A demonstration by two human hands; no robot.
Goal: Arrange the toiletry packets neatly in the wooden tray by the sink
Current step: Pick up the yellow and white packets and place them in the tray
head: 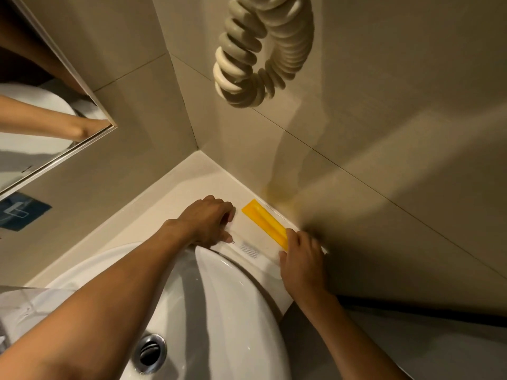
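A long yellow packet (264,221) lies flat on the pale counter (153,215) against the right wall. Beside it, nearer the basin, lies a white packet (251,244) with a small grey printed patch. My left hand (208,220) rests on the far end of the white packet, fingers curled down on it. My right hand (301,256) grips the near ends of the white and yellow packets with its fingertips. No wooden tray shows in the head view.
The white sink basin (219,297) with a chrome drain (150,352) fills the foreground. A coiled cream cord (263,50) hangs on the tiled wall above. A mirror (41,105) is at left, and a blue sticker (19,211) sits below it.
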